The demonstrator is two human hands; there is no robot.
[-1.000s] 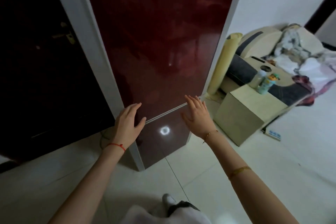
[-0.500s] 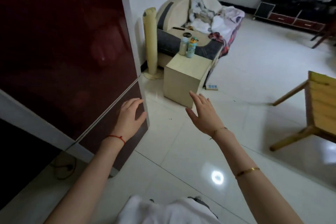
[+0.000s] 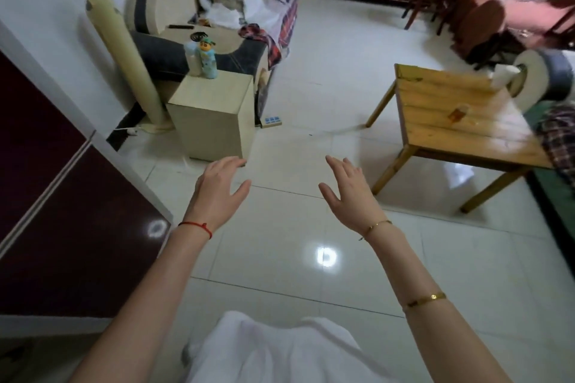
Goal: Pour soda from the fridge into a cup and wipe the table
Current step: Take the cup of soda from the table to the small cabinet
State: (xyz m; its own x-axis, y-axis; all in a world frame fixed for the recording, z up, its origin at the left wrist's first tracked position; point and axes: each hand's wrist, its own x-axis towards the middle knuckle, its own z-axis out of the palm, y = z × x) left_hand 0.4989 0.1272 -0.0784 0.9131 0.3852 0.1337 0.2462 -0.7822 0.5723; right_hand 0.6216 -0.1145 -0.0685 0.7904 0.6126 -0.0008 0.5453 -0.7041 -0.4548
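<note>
Cup [image 3: 459, 112] holding amber liquid stands on table [image 3: 435, 130].

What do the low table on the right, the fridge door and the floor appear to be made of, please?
Table: apparently wood, yellowish planks with visible grain and seams, lightly glossy.
Fridge door: a dark red, high-gloss panel, perhaps glass or lacquered metal; it mirrors a ring light.
Floor: pale glazed tiles, with grout lines and sharp reflections.
</note>
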